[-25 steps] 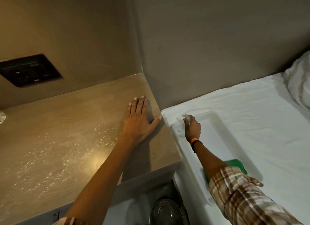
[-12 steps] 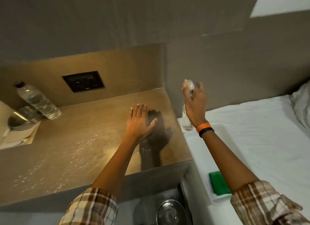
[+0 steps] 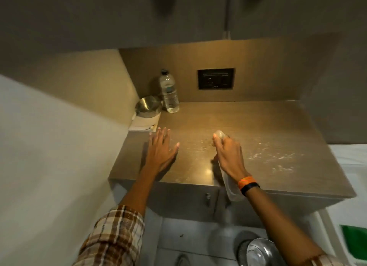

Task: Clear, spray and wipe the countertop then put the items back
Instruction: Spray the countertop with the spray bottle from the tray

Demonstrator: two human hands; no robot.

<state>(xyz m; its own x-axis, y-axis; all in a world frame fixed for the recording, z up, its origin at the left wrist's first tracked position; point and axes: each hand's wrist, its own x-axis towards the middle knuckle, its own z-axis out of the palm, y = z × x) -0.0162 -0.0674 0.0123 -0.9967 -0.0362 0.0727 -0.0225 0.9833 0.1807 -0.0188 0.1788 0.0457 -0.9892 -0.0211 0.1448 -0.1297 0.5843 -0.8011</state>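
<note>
Our right hand [image 3: 228, 154] grips a clear spray bottle [image 3: 231, 186] over the wet desk [image 3: 258, 126]. Our left hand [image 3: 160, 148] lies flat and open. A water bottle [image 3: 168, 93], nearly full, stands beside a metal bowl [image 3: 148, 107].

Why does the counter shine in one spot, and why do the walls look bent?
Head view: a lamp overhead glares off the countertop near the right hand gripping the spray bottle; droplets glint; the wide lens bows edges; the bottle is motion-blurred.

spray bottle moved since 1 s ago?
Yes. The spray bottle, in the right hand, went from the white tray beside the counter to over the countertop.
</note>
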